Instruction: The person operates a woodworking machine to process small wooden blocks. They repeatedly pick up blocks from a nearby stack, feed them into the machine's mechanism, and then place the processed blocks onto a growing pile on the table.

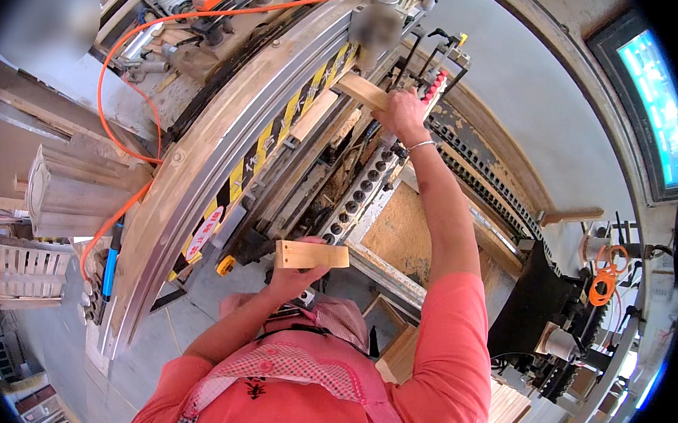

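My left hand (293, 279) grips a short, pale wooden block (312, 255) close to my body, with small holes showing near its ends. Stretched out ahead, my right hand (403, 114) is closed on the end of another wooden piece (363, 92), which lies across the machine's work area. Beneath that piece, along the yellow-and-black striped strip (269, 140), rests one more wooden piece (312, 117). A row of black round fittings (362, 191) runs along the machine between my two hands. Just beyond my right hand are red knobs (435, 86).
A sawdust-covered panel (400, 230) lies right of the black fittings. The machine's long metal rail (200, 170) curves along the left, with an orange hose (123, 208) across it. Tools crowd a bench (201, 52) at far left. A black cable chain (487, 179) extends on the right.
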A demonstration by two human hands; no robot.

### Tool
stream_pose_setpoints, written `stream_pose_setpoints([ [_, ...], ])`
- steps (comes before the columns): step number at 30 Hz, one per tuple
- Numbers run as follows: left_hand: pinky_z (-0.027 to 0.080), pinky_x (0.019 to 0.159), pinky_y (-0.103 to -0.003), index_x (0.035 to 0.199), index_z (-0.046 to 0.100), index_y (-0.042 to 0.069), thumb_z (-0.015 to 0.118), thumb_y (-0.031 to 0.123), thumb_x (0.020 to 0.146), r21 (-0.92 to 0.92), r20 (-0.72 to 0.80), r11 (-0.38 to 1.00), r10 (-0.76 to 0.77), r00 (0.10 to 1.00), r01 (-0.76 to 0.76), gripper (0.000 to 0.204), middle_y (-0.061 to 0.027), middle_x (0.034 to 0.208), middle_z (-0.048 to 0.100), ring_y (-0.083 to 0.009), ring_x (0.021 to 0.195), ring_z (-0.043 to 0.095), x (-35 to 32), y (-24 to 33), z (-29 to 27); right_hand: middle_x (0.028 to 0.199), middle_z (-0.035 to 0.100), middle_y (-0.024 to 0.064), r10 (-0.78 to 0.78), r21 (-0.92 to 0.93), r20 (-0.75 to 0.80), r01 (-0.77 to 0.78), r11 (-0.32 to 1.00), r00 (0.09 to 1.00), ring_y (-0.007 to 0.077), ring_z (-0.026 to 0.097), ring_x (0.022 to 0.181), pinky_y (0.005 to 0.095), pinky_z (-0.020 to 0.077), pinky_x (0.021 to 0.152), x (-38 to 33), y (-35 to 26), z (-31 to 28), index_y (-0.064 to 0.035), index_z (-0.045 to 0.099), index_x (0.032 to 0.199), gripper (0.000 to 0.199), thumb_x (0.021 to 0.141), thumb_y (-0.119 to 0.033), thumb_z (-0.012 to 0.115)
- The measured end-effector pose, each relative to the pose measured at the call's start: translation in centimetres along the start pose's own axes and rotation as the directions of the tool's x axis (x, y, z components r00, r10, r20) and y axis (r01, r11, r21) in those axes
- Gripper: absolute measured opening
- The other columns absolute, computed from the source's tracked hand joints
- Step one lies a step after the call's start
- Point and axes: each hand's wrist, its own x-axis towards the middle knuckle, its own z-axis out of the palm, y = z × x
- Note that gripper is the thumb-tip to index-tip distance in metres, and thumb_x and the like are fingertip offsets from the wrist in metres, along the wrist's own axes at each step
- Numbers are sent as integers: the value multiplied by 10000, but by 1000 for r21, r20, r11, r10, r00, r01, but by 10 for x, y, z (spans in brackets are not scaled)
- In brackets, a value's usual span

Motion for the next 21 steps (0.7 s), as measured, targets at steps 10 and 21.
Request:
stream_pose_setpoints([
  [10,468,805,-260,1123,523,29,705,-5,725,-57,15,998,-28,1000,28,439,-41,1043,581,-105,942,557,0,-1,-1,867,659,114,19,40,36,-20,999,999,278,560,983,374,492,811,8,-11,-3,-55,655,873,406,674,-404,717],
  [21,464,798,-260,1108,534,23,720,6,724,-100,-22,994,-43,999,41,427,-37,1043,576,-97,933,546,-2,0,1,828,649,183,-63,37,54,61,997,997,320,630,832,404,518,726,13,-11,-10,-18,643,843,408,654,-372,721],
])
